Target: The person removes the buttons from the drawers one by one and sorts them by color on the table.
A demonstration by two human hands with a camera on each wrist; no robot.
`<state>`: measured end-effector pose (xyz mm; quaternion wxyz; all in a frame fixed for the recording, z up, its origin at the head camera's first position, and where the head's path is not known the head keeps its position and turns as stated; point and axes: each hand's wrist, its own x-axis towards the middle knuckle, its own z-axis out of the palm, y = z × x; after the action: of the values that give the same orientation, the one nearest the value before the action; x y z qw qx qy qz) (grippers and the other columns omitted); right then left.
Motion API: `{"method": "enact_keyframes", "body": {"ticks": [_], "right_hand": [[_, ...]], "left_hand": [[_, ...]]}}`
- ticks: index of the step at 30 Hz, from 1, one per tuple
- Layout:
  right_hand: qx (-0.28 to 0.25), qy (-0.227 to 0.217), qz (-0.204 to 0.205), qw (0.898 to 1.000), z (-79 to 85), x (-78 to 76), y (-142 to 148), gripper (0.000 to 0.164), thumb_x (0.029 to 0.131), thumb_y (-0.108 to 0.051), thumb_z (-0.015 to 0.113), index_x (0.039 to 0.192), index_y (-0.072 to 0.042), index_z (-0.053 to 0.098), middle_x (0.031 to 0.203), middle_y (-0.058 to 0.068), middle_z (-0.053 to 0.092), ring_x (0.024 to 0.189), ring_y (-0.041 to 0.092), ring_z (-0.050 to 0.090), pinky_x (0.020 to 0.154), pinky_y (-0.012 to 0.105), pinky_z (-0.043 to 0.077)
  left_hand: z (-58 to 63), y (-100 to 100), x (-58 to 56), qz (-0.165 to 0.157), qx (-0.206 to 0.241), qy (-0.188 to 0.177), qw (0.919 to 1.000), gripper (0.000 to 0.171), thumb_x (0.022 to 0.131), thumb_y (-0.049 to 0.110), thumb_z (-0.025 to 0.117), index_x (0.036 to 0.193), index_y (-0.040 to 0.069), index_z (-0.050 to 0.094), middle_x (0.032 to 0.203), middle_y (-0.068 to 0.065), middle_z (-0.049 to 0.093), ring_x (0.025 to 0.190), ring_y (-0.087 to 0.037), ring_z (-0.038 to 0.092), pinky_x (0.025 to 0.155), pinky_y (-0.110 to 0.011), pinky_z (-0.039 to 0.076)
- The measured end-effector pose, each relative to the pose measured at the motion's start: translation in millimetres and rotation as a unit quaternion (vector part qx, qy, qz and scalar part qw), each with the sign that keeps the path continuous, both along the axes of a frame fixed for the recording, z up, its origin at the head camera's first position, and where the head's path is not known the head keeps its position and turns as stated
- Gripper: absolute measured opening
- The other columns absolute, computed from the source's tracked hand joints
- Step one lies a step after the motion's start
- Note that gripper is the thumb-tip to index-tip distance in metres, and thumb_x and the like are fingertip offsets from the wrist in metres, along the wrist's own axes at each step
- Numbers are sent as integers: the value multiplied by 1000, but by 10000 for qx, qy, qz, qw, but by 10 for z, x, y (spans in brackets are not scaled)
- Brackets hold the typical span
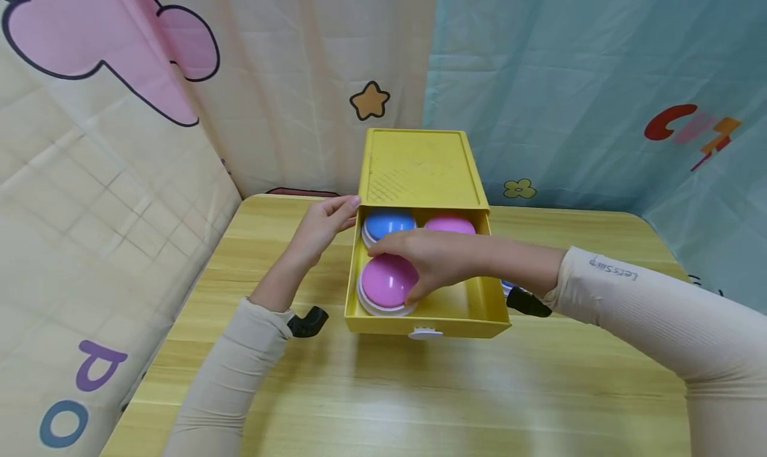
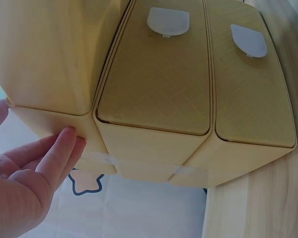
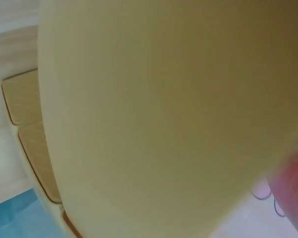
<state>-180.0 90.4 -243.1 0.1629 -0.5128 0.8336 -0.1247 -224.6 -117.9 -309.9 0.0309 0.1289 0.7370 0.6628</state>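
Observation:
A yellow drawer cabinet (image 1: 422,167) stands on the table with its top drawer (image 1: 428,326) pulled out. My right hand (image 1: 440,257) reaches into the drawer and grips a glossy pink dome with a white round base (image 1: 389,282), fingers on its far side and thumb on its near side. Behind it in the drawer sit a blue dome with a white base (image 1: 389,222) and another pink dome (image 1: 451,224). My left hand (image 1: 320,225) touches the cabinet's left side by the front edge; the left wrist view shows its extended fingers (image 2: 64,144) against that wall.
Below the pulled-out drawer are two closed drawer fronts (image 2: 156,74) with white tabs. The drawer's outer wall (image 3: 164,119) fills most of the right wrist view. Right of the drawer, a blue and white thing (image 1: 509,286) peeks out by my right wrist. Printed curtains (image 1: 299,77) hang behind the table (image 1: 383,390).

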Motion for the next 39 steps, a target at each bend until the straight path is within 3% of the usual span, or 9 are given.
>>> {"method": "enact_keyframes", "body": {"ticks": [8,16,20,24,31,39], "right_hand": [[-658,198,-29,9976,196,37,149,68,67,-23,80,123,-1,48,121,6,50,110,17,44,93,29,41],[-1256,463,-500,9897,399,60,520,66,68,-28,80,123,-6,52,124,5,48,110,19,44,85,34,47],[-1473,712,-802,9833,464,78,779,64,67,-27,80,122,-7,53,123,3,49,110,17,44,83,31,48],[-1685,918,-1190,9742,486,119,1052,65,65,-22,82,122,-8,54,121,2,49,109,16,45,82,21,47],[-1907,1319,-1714,9575,382,251,1490,72,57,-7,85,121,-6,54,119,3,51,109,4,41,80,7,39],[-2025,1329,-2384,9405,32,390,1837,79,52,-4,86,123,-9,52,114,-6,51,101,-1,44,80,3,35]], "left_hand": [[3,-2,-1,1,46,-42,10000,47,92,30,52,122,-6,51,120,-17,53,109,-22,52,89,-32,45],[20,-5,28,39,-28,-38,10000,48,91,31,53,123,-5,51,120,-15,54,109,-21,52,88,-30,46],[18,0,26,16,-20,-15,10000,47,91,31,53,123,-4,51,121,-14,53,109,-20,52,88,-30,46],[11,0,22,27,-23,-27,10000,48,91,30,53,123,-5,51,121,-15,53,109,-21,52,88,-30,46],[4,-4,11,50,-21,-48,10000,48,91,30,53,123,-5,51,121,-15,53,110,-21,52,88,-30,46],[-11,-1,7,12,14,-7,10000,46,91,30,53,123,-5,51,120,-15,53,110,-21,52,90,-32,45]]}}
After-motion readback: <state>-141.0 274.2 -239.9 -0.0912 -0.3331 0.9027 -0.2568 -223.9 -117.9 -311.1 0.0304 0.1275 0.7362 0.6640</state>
